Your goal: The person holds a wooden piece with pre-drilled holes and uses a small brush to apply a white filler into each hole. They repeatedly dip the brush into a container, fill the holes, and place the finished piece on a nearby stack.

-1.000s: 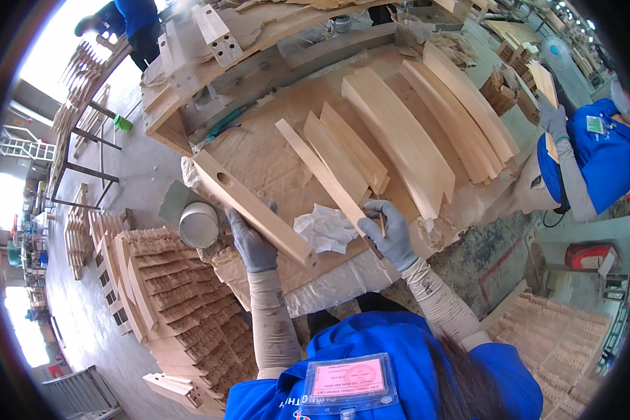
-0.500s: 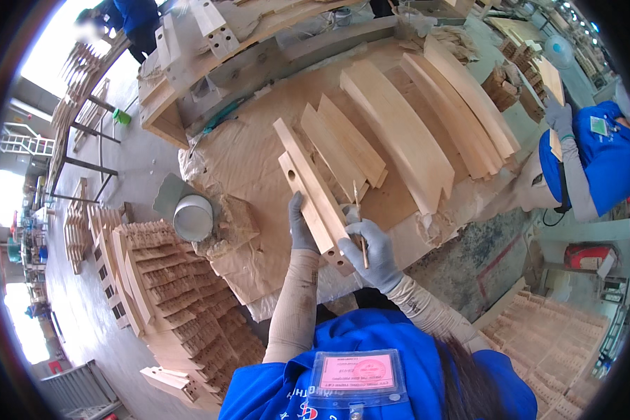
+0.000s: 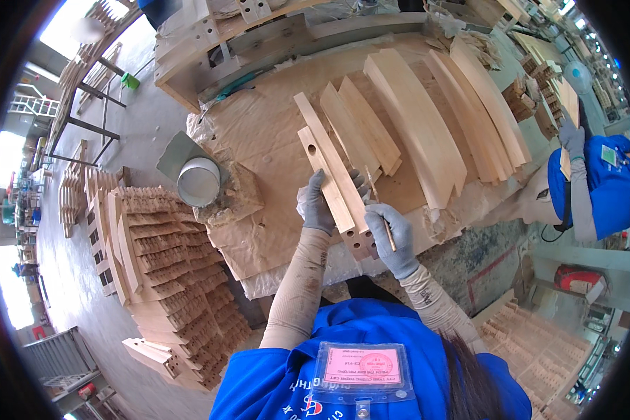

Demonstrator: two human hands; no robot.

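My left hand [image 3: 318,203], in a grey glove, is closed around two pale wooden bars [image 3: 329,183] held side by side and slanted over the table. One bar is shorter and has a round hole near its far end; more holes show at the near ends. Some left fingers are hidden behind the wood. My right hand [image 3: 393,241], also gloved, grips a thin wooden-handled brush [image 3: 373,187] beside the bars' near end, its tip pointing away from me. Several flat and curved wooden pieces [image 3: 416,129] lie on the table to the right of the bars.
A white cup [image 3: 199,182] stands on a block at the table's left edge. Stacked wooden parts [image 3: 182,280] rise at the left, with more at lower right. A wooden frame [image 3: 287,45] borders the table's far side. Another person [image 3: 605,182] in blue works at the right.
The whole view has shifted a little. The bars have tilted slightly, so the holes at their near ends show more. Both hands keep their holds.
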